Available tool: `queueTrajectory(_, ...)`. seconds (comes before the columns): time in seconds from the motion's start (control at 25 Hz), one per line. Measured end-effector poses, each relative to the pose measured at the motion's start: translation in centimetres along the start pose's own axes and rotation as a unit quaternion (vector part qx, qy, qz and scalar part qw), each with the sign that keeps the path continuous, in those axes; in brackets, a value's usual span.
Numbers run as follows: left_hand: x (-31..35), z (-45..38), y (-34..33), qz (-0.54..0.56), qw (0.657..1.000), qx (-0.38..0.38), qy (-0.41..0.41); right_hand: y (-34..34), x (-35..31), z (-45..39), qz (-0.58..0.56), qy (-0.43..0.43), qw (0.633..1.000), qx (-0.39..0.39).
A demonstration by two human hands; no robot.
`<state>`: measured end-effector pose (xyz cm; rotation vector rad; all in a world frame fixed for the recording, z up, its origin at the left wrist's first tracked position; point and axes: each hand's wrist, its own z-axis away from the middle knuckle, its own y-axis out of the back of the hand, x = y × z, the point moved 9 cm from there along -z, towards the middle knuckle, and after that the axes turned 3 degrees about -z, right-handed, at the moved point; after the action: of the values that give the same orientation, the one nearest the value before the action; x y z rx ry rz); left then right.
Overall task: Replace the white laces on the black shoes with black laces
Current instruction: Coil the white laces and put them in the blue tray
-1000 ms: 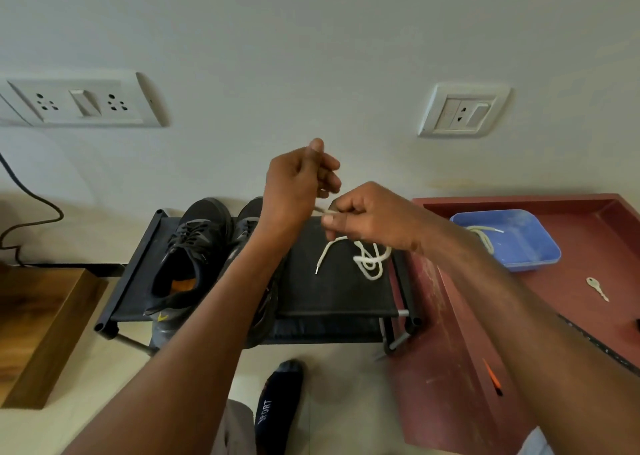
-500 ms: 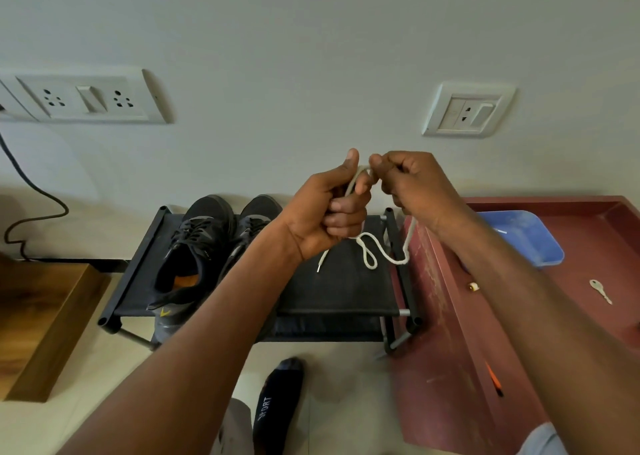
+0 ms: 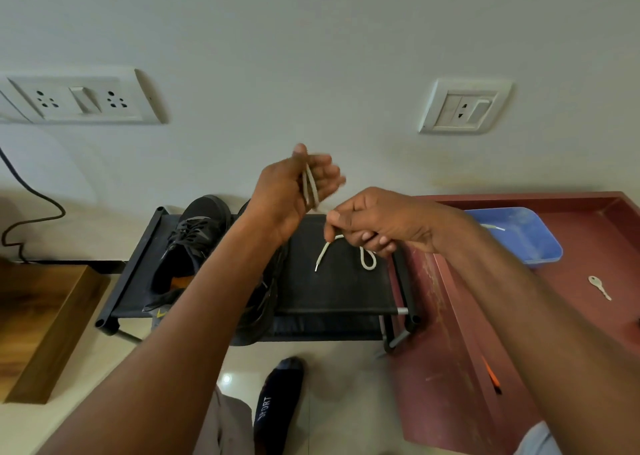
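A white lace (image 3: 323,252) runs between both hands above a black fabric shoe rack (image 3: 339,288). My left hand (image 3: 287,188) is raised, and strands of the lace cross its palm under the thumb. Lower and to the right, my right hand (image 3: 381,222) pinches the lace, whose free end and a small loop dangle beneath it. One black shoe (image 3: 194,236) with dark laces stands on the rack's left side. The second black shoe (image 3: 263,302) beside it is mostly hidden by my left forearm.
A maroon table (image 3: 450,350) at right carries a blue tray (image 3: 533,243) with another white lace (image 3: 491,227), a key (image 3: 599,286) and an orange pen (image 3: 490,375). A wooden box (image 3: 41,316) sits at left, and a socked foot (image 3: 277,402) rests on the floor below.
The hands were together at chest height. My left hand has since risen with its fingers loosened, the lace lying across its palm. My right hand dropped down and right along the lace.
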<state>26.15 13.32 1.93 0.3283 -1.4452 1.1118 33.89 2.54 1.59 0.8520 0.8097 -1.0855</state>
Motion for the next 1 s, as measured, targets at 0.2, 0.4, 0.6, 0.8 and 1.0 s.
queueTrajectory(0.2,-3.1,1.0,-2.0,-0.257,0.957,-0.108,0.075,2.8,-1.9,1.0,-0.141,0.088,0.984,0.067)
queueTrajectory(0.4,-5.8,2.2,-3.9,-0.061,0.935,-0.229,0.264,6.5,0.2,1.6,-0.078,0.045,0.964,0.252)
queueTrajectory(0.6,-4.3,1.8,-4.9,0.185,0.915,-0.263,0.244,4.5,1.6,-0.9,-0.004,-0.016,0.971,0.238)
queueTrajectory(0.8,-1.9,-0.3,-2.0,0.321,0.935,-0.114,0.099,-0.2,2.9,-1.5,0.124,-0.1,0.986,0.046)
queueTrajectory(1.0,-1.2,-0.8,-0.2,-0.078,0.995,-0.055,0.015,-0.4,-0.4,0.0,-0.014,-0.007,1.0,-0.021)
